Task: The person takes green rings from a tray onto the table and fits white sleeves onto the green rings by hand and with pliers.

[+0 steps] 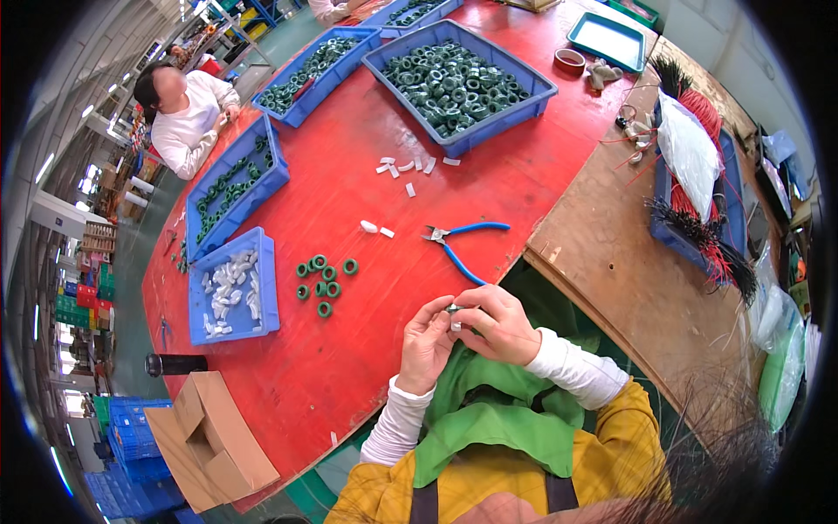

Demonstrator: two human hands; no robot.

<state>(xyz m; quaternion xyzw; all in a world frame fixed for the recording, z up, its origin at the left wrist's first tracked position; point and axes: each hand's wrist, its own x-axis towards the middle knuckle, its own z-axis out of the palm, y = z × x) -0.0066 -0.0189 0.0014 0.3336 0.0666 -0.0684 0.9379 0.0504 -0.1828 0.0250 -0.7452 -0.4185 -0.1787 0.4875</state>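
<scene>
Being clamped between the fingertips of the left hand and the right hand, a small ring is held by the near edge of the table; dark green is shown, with a white bit just below, the rest being hidden by fingers. At near left, a carton is seen with flaps spread. Beyond it, white pieces are scattered in a small tray, beside which loose rings are clustered. At right, red and black wires are packed in a bin, partly covered by a white bag. Farther off, a second tray is thinly filled with green rings; a large tray is heaped with them, as is a neighbouring tray.
</scene>
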